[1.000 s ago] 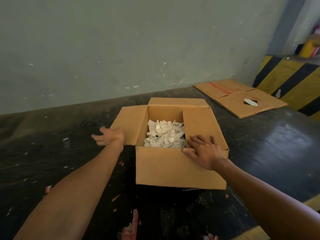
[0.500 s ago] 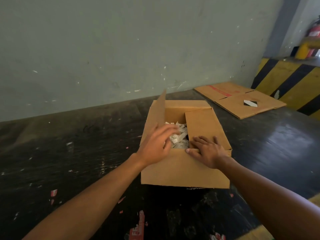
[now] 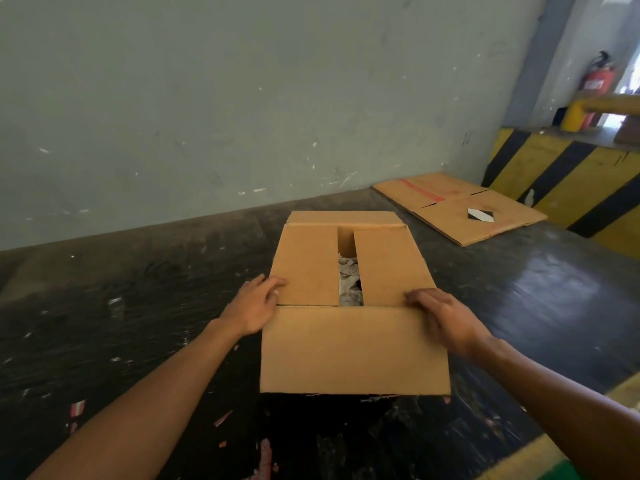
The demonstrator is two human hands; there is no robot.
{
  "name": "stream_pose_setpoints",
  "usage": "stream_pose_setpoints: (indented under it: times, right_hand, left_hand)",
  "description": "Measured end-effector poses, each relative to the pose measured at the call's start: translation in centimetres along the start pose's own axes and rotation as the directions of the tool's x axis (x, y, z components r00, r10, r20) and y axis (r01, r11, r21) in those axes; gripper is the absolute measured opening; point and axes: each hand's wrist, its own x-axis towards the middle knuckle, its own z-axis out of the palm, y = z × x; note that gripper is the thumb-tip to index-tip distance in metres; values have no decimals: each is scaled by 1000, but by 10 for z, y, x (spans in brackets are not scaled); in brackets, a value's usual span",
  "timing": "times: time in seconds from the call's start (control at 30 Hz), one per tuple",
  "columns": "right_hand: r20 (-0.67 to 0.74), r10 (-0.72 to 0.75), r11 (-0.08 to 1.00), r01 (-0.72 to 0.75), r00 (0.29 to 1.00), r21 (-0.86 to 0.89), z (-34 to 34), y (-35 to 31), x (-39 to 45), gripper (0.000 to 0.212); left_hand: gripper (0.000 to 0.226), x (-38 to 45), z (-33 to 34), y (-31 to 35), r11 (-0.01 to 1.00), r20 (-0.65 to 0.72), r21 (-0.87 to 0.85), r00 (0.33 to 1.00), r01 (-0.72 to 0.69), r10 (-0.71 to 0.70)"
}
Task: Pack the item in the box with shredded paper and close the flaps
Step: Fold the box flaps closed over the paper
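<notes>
Both side flaps now lie folded over the box [image 3: 353, 351], where the left one stood upright before; shredded paper [image 3: 349, 282] shows between. Left hand [image 3: 254, 308] and right hand [image 3: 445, 318], fingers relaxed, touch the box's near corners.

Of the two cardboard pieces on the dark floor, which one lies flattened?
The flattened cardboard sheet with a red stripe, by the striped barrier. The brown cardboard box between the hands stands assembled.

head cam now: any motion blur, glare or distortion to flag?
Head view: right hand smeared by motion, left hand sharper; box crisp; window glare on the glossy floor at right; wide-angle bowing of the wall line.
</notes>
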Motion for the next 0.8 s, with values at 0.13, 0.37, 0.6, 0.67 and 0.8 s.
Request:
stream_pose_setpoints:
  times: [0.13,0.37,0.6,0.67,0.8]
  right_hand:
    - [138,-63,960,98,988,-262,-3,27,-21,83]
    - [88,-69,974,86,994,-209,8,28,-28,85]
    - [-125,79,962,-42,989,270,-3,21,-11,45]
    - [-130,207,863,-118,970,492,-7,18,0,60]
    - [-103,363,692,-193,926,696,-21,8,31,64]
  left_hand:
    - [33,-1,2,10,982,23,-172,997,75,-72]
    - [32,-9,5,11,946,23,-303,993,116,-114]
    - [38,-13,0,16,575,163,-776,963,259,-213]
    - [44,-11,5,7,545,136,-799,959,255,-250]
    - [84,-8,1,10,588,104,-760,946,275,-307]
